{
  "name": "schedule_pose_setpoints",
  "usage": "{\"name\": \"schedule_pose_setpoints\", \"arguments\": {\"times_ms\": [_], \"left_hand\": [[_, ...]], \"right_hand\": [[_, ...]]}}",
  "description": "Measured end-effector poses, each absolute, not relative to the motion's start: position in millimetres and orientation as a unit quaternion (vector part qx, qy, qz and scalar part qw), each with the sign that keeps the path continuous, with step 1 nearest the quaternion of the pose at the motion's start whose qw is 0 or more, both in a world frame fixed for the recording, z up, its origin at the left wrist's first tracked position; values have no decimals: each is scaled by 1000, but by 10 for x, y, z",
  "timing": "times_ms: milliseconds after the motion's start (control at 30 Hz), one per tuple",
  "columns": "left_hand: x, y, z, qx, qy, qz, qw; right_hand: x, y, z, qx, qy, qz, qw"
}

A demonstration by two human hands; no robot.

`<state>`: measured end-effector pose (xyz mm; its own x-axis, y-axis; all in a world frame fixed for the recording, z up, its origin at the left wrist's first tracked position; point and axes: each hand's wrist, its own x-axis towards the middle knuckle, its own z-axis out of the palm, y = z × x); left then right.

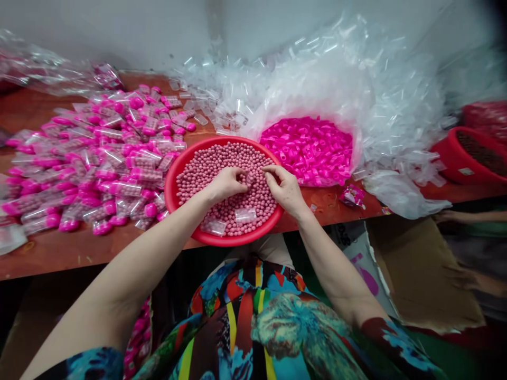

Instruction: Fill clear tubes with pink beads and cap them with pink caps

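A red plastic basin (171,192) full of small round pink balls (222,158) sits at the table edge in front of me. Over the balls, my left hand (227,183) is closed around a clear plastic tube (249,179), its end showing past my fingers. My right hand (285,191) is just to the right, above the basin's rim, thumb and fingertips pinched together; whatever they hold is too small to make out. Two clear tubes lie on the balls near the front, one on the left (214,227) and another on the right (245,215).
Left lies a heap of ball-filled tubes with pink caps (119,153). Behind the basin, a plastic bag holds loose pink caps (309,150); clear tubes (400,105) pile against the wall. At right are a red tub (449,153), a cardboard box (420,274) and another person's hand (455,216).
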<state>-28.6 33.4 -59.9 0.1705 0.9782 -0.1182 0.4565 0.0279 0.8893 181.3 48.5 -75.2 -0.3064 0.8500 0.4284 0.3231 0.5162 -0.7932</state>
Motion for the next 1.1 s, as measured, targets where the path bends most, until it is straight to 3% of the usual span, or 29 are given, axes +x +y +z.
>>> {"name": "schedule_pose_setpoints", "arguments": {"times_ms": [167, 400, 633, 900, 1100], "left_hand": [[-401, 99, -428, 520, 485, 429, 557], [-390, -156, -421, 330, 394, 477, 713], [-321, -141, -373, 284, 407, 473, 728], [-309, -138, -459, 329, 494, 439, 674], [-310, -170, -527, 374, 518, 417, 647]], "right_hand": [[1711, 482, -655, -373, -748, 333, 437], [1519, 492, -497, -310, -786, 323, 426], [1571, 473, -283, -234, -865, 349, 275], [1564, 465, -388, -268, -723, 581, 260], [1490, 462, -412, -310, -744, 511, 299]]}}
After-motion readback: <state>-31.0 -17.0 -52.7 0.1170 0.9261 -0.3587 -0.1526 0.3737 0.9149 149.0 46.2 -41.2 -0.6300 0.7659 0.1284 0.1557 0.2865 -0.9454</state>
